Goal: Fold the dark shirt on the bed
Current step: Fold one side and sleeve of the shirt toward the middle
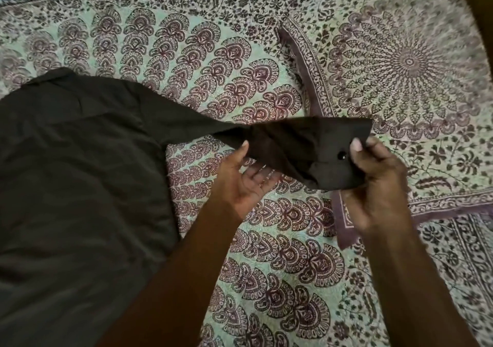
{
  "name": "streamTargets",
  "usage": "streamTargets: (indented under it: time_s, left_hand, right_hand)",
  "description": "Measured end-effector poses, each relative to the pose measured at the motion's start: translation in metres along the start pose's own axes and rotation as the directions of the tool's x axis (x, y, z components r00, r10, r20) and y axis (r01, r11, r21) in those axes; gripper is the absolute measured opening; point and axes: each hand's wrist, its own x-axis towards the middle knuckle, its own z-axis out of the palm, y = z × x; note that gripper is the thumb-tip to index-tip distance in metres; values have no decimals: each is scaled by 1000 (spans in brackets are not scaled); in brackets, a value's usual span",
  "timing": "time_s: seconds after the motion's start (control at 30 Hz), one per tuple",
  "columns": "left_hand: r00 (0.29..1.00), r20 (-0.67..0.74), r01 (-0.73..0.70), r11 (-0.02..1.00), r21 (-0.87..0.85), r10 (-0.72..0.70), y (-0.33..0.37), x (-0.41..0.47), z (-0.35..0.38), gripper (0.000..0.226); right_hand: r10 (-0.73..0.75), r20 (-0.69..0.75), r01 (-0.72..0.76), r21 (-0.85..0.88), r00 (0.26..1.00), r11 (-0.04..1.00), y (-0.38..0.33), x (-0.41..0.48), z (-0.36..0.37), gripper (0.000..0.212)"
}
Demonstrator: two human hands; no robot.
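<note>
The dark shirt (80, 165) lies spread flat on the left half of the bed, collar toward the top left. Its sleeve (293, 144) stretches out to the right, lifted off the bedspread. My right hand (378, 181) pinches the cuff end, thumb on top beside a small black button (342, 156). My left hand (245, 178) is under the sleeve farther in, palm up, thumb against the cloth's near edge and fingers curled beneath it.
A patterned green and maroon bedspread (240, 66) covers the bed. A pillow (400, 66) in matching print lies at the upper right, its purple border running under my right hand. A dark edge shows at the top right corner.
</note>
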Motion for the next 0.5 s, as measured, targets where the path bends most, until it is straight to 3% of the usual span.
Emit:
streamTargets:
  time_s: [0.07,0.1,0.13,0.17,0.2,0.23,0.27,0.3,0.4,0.5]
  left_hand:
    - [983,-180,6,987,163,24,-5,2,7,42]
    - [944,-297,-29,933,358,143,-10,3,11,52]
    - [860,-353,-94,794,600,368,-14,3,14,69]
    - [738,-262,-175,552,815,622,-17,4,16,83]
    - [596,-75,-231,260,937,799,-18,5,16,90]
    - [484,108,-241,13,971,868,-16,4,17,91]
    - [411,235,-218,-155,963,881,-11,6,19,91]
    - [371,293,-187,-238,953,881,-5,9,19,90]
    - [284,310,-70,-303,950,907,15,18,20,77]
    - [205,417,-45,-417,908,885,26,19,21,74]
  right_hand:
    - [-90,92,97,-76,992,992,-20,-2,-1,17]
    - [-119,123,133,-104,985,986,-28,-1,-3,18]
    - [-135,150,154,-119,979,981,-34,0,-5,18]
    - [-141,174,164,-127,975,978,-40,1,-6,18]
    - [-142,187,169,-135,972,976,-44,2,-8,17]
    - [-141,189,170,-147,972,974,-46,4,-9,15]
    - [-139,183,168,-157,973,973,-47,6,-11,15]
    - [-138,167,167,-171,976,971,-47,10,-14,15]
    - [-171,90,187,-226,981,956,-43,25,-22,13]
    - [-223,39,226,-255,974,940,-44,42,-26,12]
